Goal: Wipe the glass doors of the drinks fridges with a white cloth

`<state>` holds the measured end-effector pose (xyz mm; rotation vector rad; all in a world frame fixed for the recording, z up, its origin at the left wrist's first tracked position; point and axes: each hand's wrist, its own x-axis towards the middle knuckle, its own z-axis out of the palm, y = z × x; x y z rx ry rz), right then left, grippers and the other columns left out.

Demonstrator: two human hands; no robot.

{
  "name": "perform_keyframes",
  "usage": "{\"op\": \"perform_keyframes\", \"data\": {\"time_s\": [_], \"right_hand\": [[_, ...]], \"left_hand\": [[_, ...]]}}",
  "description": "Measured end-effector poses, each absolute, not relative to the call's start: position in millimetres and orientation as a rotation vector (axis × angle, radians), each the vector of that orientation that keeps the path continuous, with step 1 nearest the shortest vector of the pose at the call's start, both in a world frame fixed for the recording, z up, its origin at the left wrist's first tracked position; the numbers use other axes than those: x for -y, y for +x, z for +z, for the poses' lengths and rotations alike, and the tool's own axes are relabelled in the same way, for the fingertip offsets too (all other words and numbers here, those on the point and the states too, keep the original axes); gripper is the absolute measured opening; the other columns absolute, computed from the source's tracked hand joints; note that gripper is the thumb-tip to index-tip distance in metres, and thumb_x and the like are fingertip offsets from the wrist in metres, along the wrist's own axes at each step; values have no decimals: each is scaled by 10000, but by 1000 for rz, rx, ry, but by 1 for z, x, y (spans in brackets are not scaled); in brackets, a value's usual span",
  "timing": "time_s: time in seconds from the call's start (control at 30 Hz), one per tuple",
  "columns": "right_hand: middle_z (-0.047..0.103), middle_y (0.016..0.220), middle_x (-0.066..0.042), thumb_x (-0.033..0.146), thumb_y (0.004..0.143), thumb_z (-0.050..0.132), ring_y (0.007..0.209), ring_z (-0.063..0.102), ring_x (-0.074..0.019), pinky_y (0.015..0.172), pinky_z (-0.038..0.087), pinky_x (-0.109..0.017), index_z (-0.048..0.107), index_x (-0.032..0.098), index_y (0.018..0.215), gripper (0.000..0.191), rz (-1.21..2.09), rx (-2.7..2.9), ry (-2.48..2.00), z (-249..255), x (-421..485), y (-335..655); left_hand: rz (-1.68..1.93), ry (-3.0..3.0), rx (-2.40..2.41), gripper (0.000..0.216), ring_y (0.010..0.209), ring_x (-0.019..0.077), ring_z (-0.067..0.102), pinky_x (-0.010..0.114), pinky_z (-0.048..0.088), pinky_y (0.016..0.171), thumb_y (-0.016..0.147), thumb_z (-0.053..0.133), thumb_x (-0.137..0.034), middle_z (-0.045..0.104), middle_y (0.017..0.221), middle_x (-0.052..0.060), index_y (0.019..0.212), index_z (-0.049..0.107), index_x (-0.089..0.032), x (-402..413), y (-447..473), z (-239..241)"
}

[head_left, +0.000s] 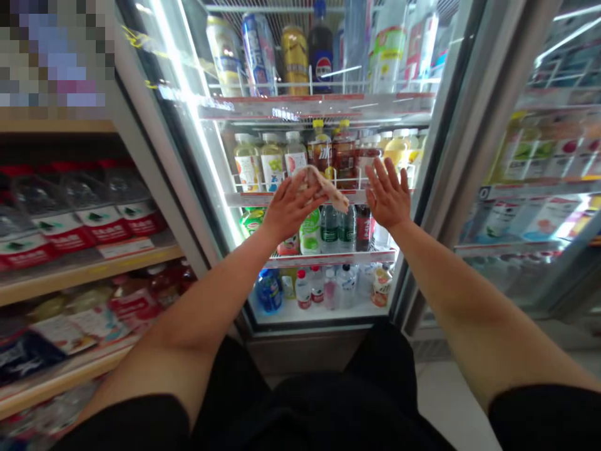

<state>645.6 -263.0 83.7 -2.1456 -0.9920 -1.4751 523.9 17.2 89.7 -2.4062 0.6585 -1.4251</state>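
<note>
My left hand (292, 210) presses a crumpled pale pinkish cloth (337, 195) against the glass door (310, 228) of a lit drinks fridge. The fingers lie over the cloth, and its loose end sticks out to the right of them. To the right, my right hand (389, 193) is raised at the glass with its fingers spread and nothing in it. Whether that palm touches the pane, I cannot tell. Behind the glass stand several juice bottles (272, 161) and tea bottles (320, 150), level with my hands.
Above are cans (295, 56) and a dark cola bottle (322, 53); small bottles (304, 289) stand on the lowest shelf. On the left, an open shelf (94, 269) carries red-labelled bottles (70, 216). A metal door frame (462, 144) separates another glass-fronted cooler (530, 213) on the right.
</note>
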Motion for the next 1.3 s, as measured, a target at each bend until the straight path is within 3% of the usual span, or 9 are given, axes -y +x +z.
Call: {"op": "perform_keyframes", "data": {"time_s": [0.13,0.23,0.43,0.6,0.7,0.9,1.1,1.2,1.3], "right_hand": [[302,1649,-4,413,1033,276,1561,190,-263,1266,154,-604,279,297,1582,562,-1503,999,-2112,83,264,647],[299,1649,3,412,1033,283,1560,195,-262,1268,152,-603,279,309,1580,557,-1495,998,-2113,83,263,647],[316,1642,9,388,1029,289,1556,209,-267,1269,155,-605,281,317,1580,555,-1494,991,-2113,82,262,647],[286,1656,6,407,1034,272,1565,172,-268,1278,121,-595,269,308,1587,561,-1459,990,-2143,83,263,646],[285,1656,5,411,1037,266,1564,178,-264,1279,126,-585,280,300,1584,558,-1459,989,-2150,83,263,646],[293,1650,18,394,1038,270,1560,197,-253,1280,142,-575,282,314,1579,548,-1486,987,-2131,83,262,645],[301,1647,23,407,1035,267,1560,196,-257,1280,134,-579,275,312,1583,556,-1482,986,-2142,84,263,644],[296,1650,19,409,1036,259,1560,193,-255,1282,127,-572,285,301,1582,557,-1474,983,-2146,84,263,644],[294,1650,22,403,1034,260,1562,189,-253,1281,122,-576,282,302,1581,557,-1473,993,-2130,83,263,645]], "left_hand": [[-1607,-2380,-514,556,1542,219,-112,548,17,1294,972,383,-133,301,1643,-26,1492,453,-316,-22,526,123],[-1626,-2374,-498,535,1536,248,-108,566,22,1289,963,416,-139,320,1636,-9,1468,489,-300,-17,527,110],[-1287,-2390,-810,505,1528,121,169,384,124,1306,1001,400,-175,456,1543,-128,1422,498,-435,-21,523,94],[-1591,-2414,-589,548,1557,225,-8,547,22,1294,989,368,-164,326,1632,-17,1509,431,-327,-33,522,133],[-1732,-2388,-492,541,1564,247,10,547,41,1294,977,409,-175,336,1628,2,1496,454,-317,-29,522,115],[-1192,-2318,-890,610,1535,127,195,413,176,1298,963,432,-139,432,1565,-104,1480,409,-461,-38,512,68],[-1607,-2287,-445,498,1558,223,79,516,105,1299,1003,416,-239,326,1630,-34,1484,460,-360,-66,511,116],[-1686,-2248,-382,528,1558,228,-26,509,50,1300,1001,434,-239,227,1668,-13,1525,402,-300,-62,509,98],[-1502,-2243,-596,574,1554,188,-13,473,50,1311,973,465,-179,307,1637,-46,1517,403,-353,-56,501,63]]}}
